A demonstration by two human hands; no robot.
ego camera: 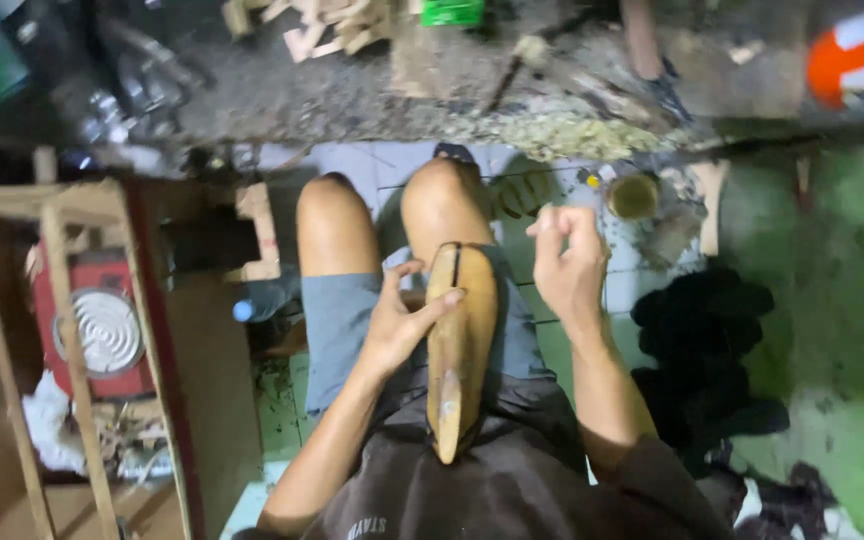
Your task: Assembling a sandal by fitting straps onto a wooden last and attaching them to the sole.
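Carved wooden piece [459, 345], elongated, smooth, tan, with a dark slit near its rounded upper end, lies centre frame along the seated person's lap. Left hand [399, 322] grips its left edge, fingers curled against the wood. Right hand [566, 262] hovers just right, fingertips pinched; contents indiscernible. Pale wood shavings [572, 135] heap above.

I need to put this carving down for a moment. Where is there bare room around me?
Barest is the green floor right of the black cloth pile. The tiles past the knees are partly free. Crowded: the wooden frame on the left, and the cup and shavings ahead. The left hand steadies the carving.
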